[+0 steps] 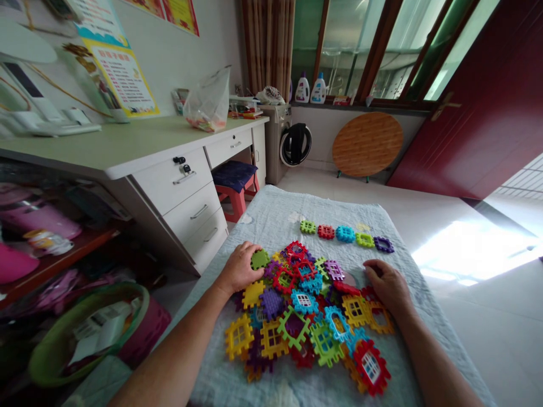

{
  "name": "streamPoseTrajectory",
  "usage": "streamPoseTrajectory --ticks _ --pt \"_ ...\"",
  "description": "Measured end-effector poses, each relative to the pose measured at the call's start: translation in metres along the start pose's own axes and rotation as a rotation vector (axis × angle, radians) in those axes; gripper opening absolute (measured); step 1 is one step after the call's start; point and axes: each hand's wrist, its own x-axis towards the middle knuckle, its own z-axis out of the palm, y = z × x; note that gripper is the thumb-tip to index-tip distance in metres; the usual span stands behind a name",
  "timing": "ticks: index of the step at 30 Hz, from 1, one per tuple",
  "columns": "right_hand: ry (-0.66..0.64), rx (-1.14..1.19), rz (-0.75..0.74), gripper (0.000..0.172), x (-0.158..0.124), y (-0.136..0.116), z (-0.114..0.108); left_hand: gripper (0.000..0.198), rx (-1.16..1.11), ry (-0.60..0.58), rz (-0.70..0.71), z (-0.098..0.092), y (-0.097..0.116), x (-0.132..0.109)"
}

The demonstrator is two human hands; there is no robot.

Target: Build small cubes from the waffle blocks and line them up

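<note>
A pile of colourful plastic interlocking pieces (303, 302) lies on a cloth-covered table (271, 212). At the pile's upper left, my left hand (242, 268) holds a green piece (259, 259) between thumb and fingers. My right hand (388, 285) rests at the pile's right edge with its fingers curved, beside red and yellow pieces; whether it grips anything is hidden. Behind the pile is a row of separate pieces: green (307, 227), red (326, 232), blue (345, 234), light green (365, 240) and dark purple (384, 245).
A desk (139, 141) with drawers stands at the left, bearing a plastic bag (210, 104) and a lamp. A stool (235, 176) is beside it. Farther back are a washing machine (275, 141) and a round wooden board (367, 143). A basket (146, 322) sits at the lower left.
</note>
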Motion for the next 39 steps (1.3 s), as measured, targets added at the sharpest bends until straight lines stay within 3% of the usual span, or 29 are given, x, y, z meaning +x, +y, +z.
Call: streamPoseTrajectory --ticks 11,18,23,32,39 --pt "0.004 0.010 0.019 0.032 -0.001 0.002 0.001 0.043 -0.132 -0.054 0.003 -0.019 0.006 0.003" --pt "0.000 0.016 0.011 0.031 0.000 0.003 0.001 0.044 -0.073 -0.188 0.006 -0.025 0.002 0.000" --pt "0.000 0.024 0.008 0.030 -0.001 0.003 0.000 0.051 -0.082 -0.202 -0.002 -0.025 0.002 -0.001" --pt "-0.004 0.015 0.014 0.032 0.000 0.005 0.000 0.040 -0.065 -0.204 0.005 -0.028 0.001 0.003" --pt "0.012 0.026 0.016 0.031 0.000 0.004 0.000 0.043 -0.139 -0.209 0.004 -0.030 0.004 0.010"
